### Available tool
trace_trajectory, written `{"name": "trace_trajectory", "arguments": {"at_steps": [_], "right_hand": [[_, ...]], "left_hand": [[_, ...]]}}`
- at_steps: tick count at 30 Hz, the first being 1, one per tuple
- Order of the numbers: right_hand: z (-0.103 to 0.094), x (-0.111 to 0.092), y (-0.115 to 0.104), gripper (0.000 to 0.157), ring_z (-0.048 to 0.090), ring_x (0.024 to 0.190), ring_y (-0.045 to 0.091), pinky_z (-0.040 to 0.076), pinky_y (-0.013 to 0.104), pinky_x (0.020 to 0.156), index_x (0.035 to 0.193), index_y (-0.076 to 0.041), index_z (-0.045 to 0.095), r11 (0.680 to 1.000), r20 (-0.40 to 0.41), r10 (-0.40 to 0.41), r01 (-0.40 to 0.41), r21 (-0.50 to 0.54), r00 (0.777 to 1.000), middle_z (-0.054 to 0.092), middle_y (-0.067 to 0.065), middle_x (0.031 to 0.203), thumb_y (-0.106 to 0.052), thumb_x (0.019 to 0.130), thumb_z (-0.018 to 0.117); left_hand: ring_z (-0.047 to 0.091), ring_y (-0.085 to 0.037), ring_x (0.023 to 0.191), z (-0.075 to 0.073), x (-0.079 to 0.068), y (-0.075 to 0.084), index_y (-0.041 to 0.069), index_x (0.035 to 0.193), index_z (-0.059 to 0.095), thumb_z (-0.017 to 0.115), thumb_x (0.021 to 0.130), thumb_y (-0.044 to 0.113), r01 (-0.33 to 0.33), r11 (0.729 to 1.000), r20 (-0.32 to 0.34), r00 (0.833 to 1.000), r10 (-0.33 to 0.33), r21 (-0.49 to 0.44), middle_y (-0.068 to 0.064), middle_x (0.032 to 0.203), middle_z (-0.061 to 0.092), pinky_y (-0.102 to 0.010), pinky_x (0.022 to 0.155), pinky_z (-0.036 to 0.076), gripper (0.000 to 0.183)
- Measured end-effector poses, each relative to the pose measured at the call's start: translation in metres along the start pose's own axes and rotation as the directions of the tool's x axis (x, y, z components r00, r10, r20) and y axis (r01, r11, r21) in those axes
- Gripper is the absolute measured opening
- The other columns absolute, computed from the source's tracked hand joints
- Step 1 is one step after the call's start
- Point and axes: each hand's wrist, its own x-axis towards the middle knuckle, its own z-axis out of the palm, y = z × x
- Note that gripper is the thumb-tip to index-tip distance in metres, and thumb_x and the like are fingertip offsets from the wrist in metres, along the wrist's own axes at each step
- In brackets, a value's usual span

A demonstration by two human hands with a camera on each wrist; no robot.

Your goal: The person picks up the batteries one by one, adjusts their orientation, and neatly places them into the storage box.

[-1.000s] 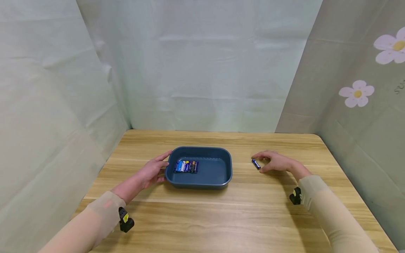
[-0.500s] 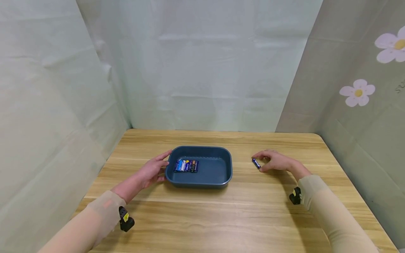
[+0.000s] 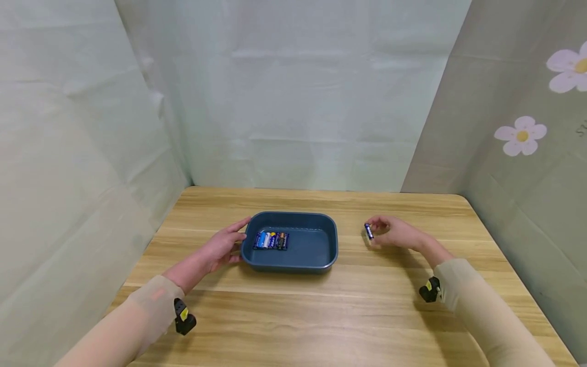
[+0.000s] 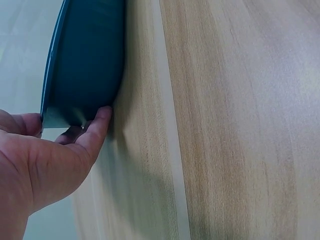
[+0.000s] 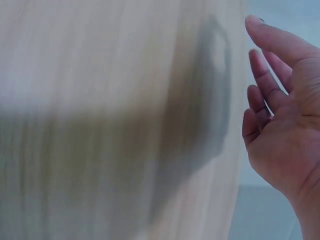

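A dark blue rectangular tray (image 3: 314,248) stands on the wooden table. My left hand (image 3: 223,250) is at its left end, fingers spread and fairly straight; in the left wrist view the fingertips (image 4: 104,114) touch the tray's end wall low down. Inside, a row of several batteries (image 3: 271,240) lies side by side against the left part, in blue, white and dark wraps. To the right of the tray, my right hand (image 3: 394,233) pinches a blue battery (image 3: 369,231) by its ends between thumb and finger, just above the tabletop. The right wrist view mostly hides that battery.
The wooden table (image 3: 293,316) has rounded far corners. Pale sheets (image 3: 298,102) hang behind it and at both sides, the right one with printed flowers (image 3: 521,136). A small black camera (image 3: 185,317) sits at the left wrist, another black camera (image 3: 430,289) at the right.
The right hand has raised the battery off the table and shifted it slightly away, tipping it more upright. The left hand and the tray stay put.
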Motion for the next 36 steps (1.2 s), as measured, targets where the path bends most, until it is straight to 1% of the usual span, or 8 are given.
{"name": "trace_trajectory", "arguments": {"at_steps": [6, 10, 14, 17, 22, 26, 29, 36], "right_hand": [[0.003, 0.003, -0.024, 0.053, 0.055, 0.111, 0.03, 0.042, 0.042, 0.089, 0.136, -0.009, 0.057, 0.998, -0.067, -0.051, 0.052, 0.018, 0.996, 0.063, 0.008, 0.115, -0.012, 0.089, 0.08], [0.003, 0.004, -0.041, 0.055, 0.055, 0.113, 0.037, 0.043, 0.041, 0.088, 0.137, -0.01, 0.055, 0.995, -0.078, -0.062, 0.068, 0.075, 0.995, 0.063, 0.009, 0.114, -0.01, 0.088, 0.08], [0.005, 0.005, -0.057, 0.056, 0.054, 0.114, 0.042, 0.045, 0.04, 0.086, 0.138, -0.01, 0.055, 0.991, -0.091, -0.087, 0.096, 0.094, 0.992, 0.063, 0.01, 0.113, -0.011, 0.088, 0.081], [0.008, 0.006, -0.069, 0.055, 0.056, 0.11, 0.038, 0.046, 0.041, 0.086, 0.137, -0.012, 0.055, 0.99, -0.109, -0.103, 0.113, 0.085, 0.989, 0.064, 0.01, 0.111, -0.012, 0.088, 0.081], [0.015, 0.009, -0.086, 0.055, 0.06, 0.102, 0.028, 0.046, 0.041, 0.084, 0.136, -0.014, 0.056, 0.985, -0.133, -0.134, 0.147, 0.09, 0.982, 0.066, 0.01, 0.107, -0.008, 0.088, 0.081], [0.02, 0.013, -0.1, 0.056, 0.062, 0.101, 0.027, 0.039, 0.042, 0.085, 0.135, -0.014, 0.056, 0.978, -0.148, -0.158, 0.175, 0.112, 0.976, 0.067, 0.01, 0.105, -0.005, 0.086, 0.082], [0.024, 0.015, -0.109, 0.058, 0.062, 0.102, 0.027, 0.037, 0.044, 0.087, 0.136, -0.014, 0.055, 0.977, -0.153, -0.165, 0.183, 0.11, 0.974, 0.068, 0.01, 0.106, -0.006, 0.086, 0.083], [0.035, 0.021, -0.127, 0.058, 0.059, 0.102, 0.03, 0.037, 0.044, 0.088, 0.135, -0.014, 0.055, 0.975, -0.176, -0.17, 0.191, 0.112, 0.97, 0.068, 0.008, 0.107, -0.012, 0.085, 0.085]], "left_hand": [[0.044, -0.041, 0.137, 0.0, 0.0, -0.001, 0.031, 0.163, 0.029, 0.038, 0.109, 0.014, -0.002, 1.0, -0.006, 1.0, 0.002, 0.004, -0.023, 0.162, 0.027, -0.045, 0.09, 0.055, 0.057], [0.044, -0.042, 0.137, 0.0, 0.0, -0.001, 0.03, 0.163, 0.029, 0.039, 0.109, 0.013, -0.003, 1.0, -0.009, 1.0, 0.003, 0.008, -0.024, 0.162, 0.027, -0.045, 0.091, 0.056, 0.057], [0.044, -0.041, 0.137, 0.0, 0.0, -0.001, 0.031, 0.163, 0.03, 0.039, 0.109, 0.013, 0.001, 1.0, -0.013, 1.0, -0.001, 0.004, -0.023, 0.162, 0.029, -0.045, 0.09, 0.056, 0.058], [0.044, -0.042, 0.137, 0.001, -0.001, 0.0, 0.03, 0.163, 0.029, 0.039, 0.109, 0.013, -0.001, 1.0, -0.01, 1.0, 0.002, 0.01, -0.023, 0.161, 0.029, -0.046, 0.09, 0.056, 0.058], [0.044, -0.042, 0.136, 0.001, -0.001, 0.0, 0.03, 0.163, 0.03, 0.039, 0.109, 0.013, 0.001, 1.0, -0.015, 1.0, -0.001, 0.008, -0.024, 0.161, 0.03, -0.045, 0.089, 0.056, 0.058], [0.046, -0.042, 0.135, 0.001, -0.002, -0.001, 0.03, 0.163, 0.03, 0.039, 0.109, 0.013, -0.003, 1.0, -0.016, 1.0, 0.003, 0.014, -0.025, 0.16, 0.03, -0.045, 0.089, 0.056, 0.057], [0.046, -0.042, 0.135, 0.001, -0.001, -0.001, 0.03, 0.163, 0.03, 0.039, 0.109, 0.013, -0.001, 1.0, -0.019, 1.0, 0.002, 0.021, -0.025, 0.16, 0.03, -0.045, 0.089, 0.056, 0.057], [0.044, -0.043, 0.136, 0.001, -0.001, -0.001, 0.031, 0.163, 0.03, 0.039, 0.109, 0.013, 0.001, 1.0, -0.028, 1.0, -0.001, 0.018, -0.024, 0.161, 0.028, -0.046, 0.09, 0.056, 0.057]]}}
